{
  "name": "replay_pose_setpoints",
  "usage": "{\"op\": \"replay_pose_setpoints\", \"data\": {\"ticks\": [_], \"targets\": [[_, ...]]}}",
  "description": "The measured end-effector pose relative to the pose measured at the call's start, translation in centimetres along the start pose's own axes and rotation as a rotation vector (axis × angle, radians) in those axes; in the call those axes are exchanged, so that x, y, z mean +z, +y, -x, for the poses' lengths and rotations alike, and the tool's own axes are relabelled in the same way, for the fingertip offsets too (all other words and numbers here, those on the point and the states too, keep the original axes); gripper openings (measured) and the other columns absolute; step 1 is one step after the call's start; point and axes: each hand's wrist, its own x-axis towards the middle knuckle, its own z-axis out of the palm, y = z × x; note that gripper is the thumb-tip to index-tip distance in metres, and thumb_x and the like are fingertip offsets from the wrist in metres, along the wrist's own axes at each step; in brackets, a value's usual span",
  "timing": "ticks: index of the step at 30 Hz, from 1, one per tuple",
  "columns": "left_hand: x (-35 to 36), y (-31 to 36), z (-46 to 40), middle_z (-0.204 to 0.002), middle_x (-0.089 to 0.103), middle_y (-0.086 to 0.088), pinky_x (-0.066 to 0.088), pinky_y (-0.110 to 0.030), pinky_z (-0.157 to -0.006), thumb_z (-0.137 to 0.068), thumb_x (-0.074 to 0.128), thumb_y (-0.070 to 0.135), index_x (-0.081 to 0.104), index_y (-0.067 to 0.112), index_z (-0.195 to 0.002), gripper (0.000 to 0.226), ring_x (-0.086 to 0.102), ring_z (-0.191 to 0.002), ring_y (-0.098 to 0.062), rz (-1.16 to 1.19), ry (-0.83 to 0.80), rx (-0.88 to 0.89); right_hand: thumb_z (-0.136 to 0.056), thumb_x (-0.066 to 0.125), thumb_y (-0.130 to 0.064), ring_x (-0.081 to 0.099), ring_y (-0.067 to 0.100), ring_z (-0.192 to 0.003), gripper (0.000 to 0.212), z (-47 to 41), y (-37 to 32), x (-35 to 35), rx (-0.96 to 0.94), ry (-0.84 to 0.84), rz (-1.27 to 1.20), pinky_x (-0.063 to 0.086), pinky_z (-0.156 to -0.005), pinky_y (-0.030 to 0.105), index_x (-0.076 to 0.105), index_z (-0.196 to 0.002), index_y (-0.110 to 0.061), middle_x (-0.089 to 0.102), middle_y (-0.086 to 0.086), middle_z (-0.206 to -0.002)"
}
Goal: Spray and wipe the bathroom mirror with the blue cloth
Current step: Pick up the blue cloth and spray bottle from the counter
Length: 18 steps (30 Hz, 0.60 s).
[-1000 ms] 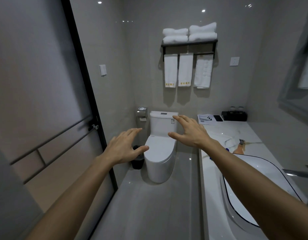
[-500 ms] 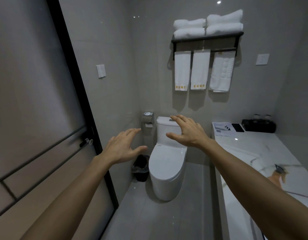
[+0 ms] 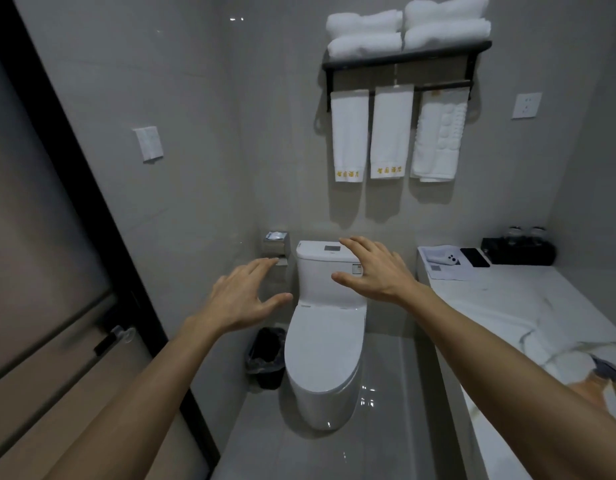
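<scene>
Both my arms reach forward in the air, palms down. My left hand (image 3: 242, 294) is open with fingers spread and holds nothing. My right hand (image 3: 377, 270) is also open and empty, hovering in front of the toilet tank. At the right edge of the marble counter (image 3: 500, 306) lies an orange bottle with a dark head (image 3: 600, 377), blurred and partly cut off. No mirror and no blue cloth are in view.
A white toilet (image 3: 325, 344) stands ahead with a black bin (image 3: 266, 356) to its left. A towel rack (image 3: 403, 60) hangs above. A phone (image 3: 474, 257), papers and a black tray (image 3: 519, 251) sit at the counter's far end. A dark-framed glass door (image 3: 74, 271) runs along the left.
The view has swung left and moved closer to the toilet; the sink and mirror have left the frame. Both hands stay open and outstretched.
</scene>
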Motion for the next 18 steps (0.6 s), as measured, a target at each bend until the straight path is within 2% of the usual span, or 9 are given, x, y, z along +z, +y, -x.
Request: {"op": "replay_pose_setpoints", "data": {"ticks": [10,18], "targets": [[5.0,-3.8,-15.1,-0.157,0.033,0.008,0.037,-0.046,-0.106,-0.083,0.043,0.075,0.027,0.034,-0.15,0.08,0.037,-0.139,-0.019,0.04,-0.026,0.181,-0.092,0.049,-0.067,0.026,0.023,-0.148,0.078,-9.3,5.3,3.8,0.185,0.038,0.003,0.028,-0.115,0.055,0.021,-0.156,-0.034,0.021,-0.006,-0.164],[11.4,2.7,-25.7,-0.158,0.033,0.005,0.034,-0.048,-0.109,-0.086,0.048,0.07,0.027,0.032,-0.151,0.078,0.036,-0.141,-0.021,0.133,-0.148,0.406,-0.091,0.048,-0.067,0.024,0.026,-0.149,0.079,-8.1,15.3,3.5,0.444,0.049,0.075,0.029,-0.115,0.054,0.022,-0.157,-0.033,0.022,-0.004,-0.164]]}}
